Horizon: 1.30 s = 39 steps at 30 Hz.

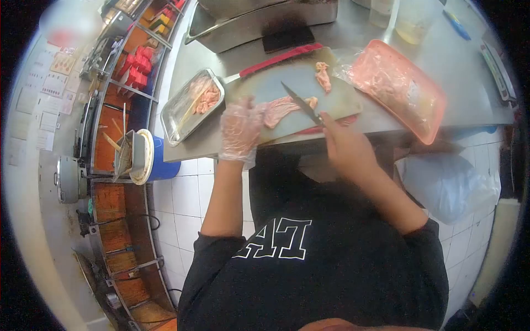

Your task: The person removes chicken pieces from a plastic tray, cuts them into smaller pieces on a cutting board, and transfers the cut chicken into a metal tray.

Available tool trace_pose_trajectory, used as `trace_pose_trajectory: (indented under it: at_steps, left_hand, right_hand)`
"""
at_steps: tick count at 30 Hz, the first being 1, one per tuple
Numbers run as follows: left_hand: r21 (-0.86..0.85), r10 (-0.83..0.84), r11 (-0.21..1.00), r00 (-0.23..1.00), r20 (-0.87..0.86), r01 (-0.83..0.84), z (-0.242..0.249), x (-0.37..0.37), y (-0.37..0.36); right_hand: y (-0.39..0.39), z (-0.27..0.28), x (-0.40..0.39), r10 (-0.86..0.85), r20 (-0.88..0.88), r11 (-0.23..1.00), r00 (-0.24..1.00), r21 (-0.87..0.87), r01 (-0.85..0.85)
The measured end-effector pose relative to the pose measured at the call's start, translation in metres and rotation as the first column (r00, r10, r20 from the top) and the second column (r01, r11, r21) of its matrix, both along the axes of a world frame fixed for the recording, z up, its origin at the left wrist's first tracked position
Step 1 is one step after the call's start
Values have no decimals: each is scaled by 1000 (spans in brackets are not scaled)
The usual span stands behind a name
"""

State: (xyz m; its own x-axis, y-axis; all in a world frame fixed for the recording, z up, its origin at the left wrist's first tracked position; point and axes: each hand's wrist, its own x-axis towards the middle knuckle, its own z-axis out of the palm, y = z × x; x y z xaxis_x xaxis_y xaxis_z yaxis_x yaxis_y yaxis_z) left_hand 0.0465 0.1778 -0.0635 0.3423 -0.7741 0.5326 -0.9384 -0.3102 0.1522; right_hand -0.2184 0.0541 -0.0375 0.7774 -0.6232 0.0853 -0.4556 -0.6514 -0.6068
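A long strip of raw meat [280,111] lies across the cutting board [265,83]. My left hand [239,128], in a clear plastic glove, grips the strip's left end, though the glove's glare blurs the fingers. Bare, my right hand [345,142] is wrapped round the handle of a knife [301,102]. Its blade points up and left, crossing over the strip near its right end. A smaller piece of meat [323,77] rests apart, at the board's upper right.
Left of the board, a metal tray [172,122] holds cut meat pieces [207,101]. A pink tray [433,113] with plastic-wrapped contents stands on the right. Behind are a steel container [265,25] and a clear jug [417,22]. A blue bucket [165,160] sits below the table's left edge.
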Motion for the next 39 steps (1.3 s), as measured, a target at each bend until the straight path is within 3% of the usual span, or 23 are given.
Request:
trace_pose_trajectory:
  at_steps: [5,8,11,13,16,20,22,23,25,29,32,35,38,39]
  left_hand:
    - [-34,-254,967,963,-92,252,-21,-11,-36]
    - [55,-181,978,952,-248,201,-24,-19,-41]
    - [-59,-202,979,925,-322,194,-22,-23,-43]
    - [39,-197,978,967,-161,205,-25,-20,-42]
    - [31,-141,988,973,-185,149,-21,-23,-43]
    - [-9,-192,980,948,-254,196,-17,-23,-43]
    - [216,-211,947,968,-138,237,-25,-14,-43]
    - [219,-210,947,969,-133,235,-31,-15,-44]
    - [123,-37,991,993,-114,51,-31,-20,-47]
    - [92,-91,991,989,-114,102,-10,-34,-43]
    - [28,-99,994,976,-196,107,-18,-33,-44]
    - [120,-95,985,974,-205,121,-12,-41,-39]
    - [166,-48,982,967,-251,91,-12,-42,-35]
    - [95,-99,988,973,-208,121,-22,-37,-32]
  right_hand:
    - [14,-8,24,88,-246,995,965,-21,-96]
    - [21,-10,25,81,-239,989,968,-99,-107]
    - [27,2,22,87,-350,986,933,-102,-130]
    - [31,12,12,99,-350,985,932,-97,-141]
    - [32,15,4,102,-396,977,913,-131,-166]
    - [11,-3,39,115,-346,988,931,-53,-142]
    - [6,-12,51,120,-299,976,947,-141,-168]
    - [6,-13,44,121,-294,976,948,-141,-168]
    - [11,0,19,145,-343,979,928,-89,-186]
    - [25,17,-17,149,-417,982,897,-47,-184]
    - [16,10,4,143,-345,978,928,-96,-187]
    - [7,2,47,134,-305,989,943,-17,-146]
    - [7,-7,59,146,-193,982,970,-93,-166]
    - [9,-7,53,144,-197,983,970,-82,-162]
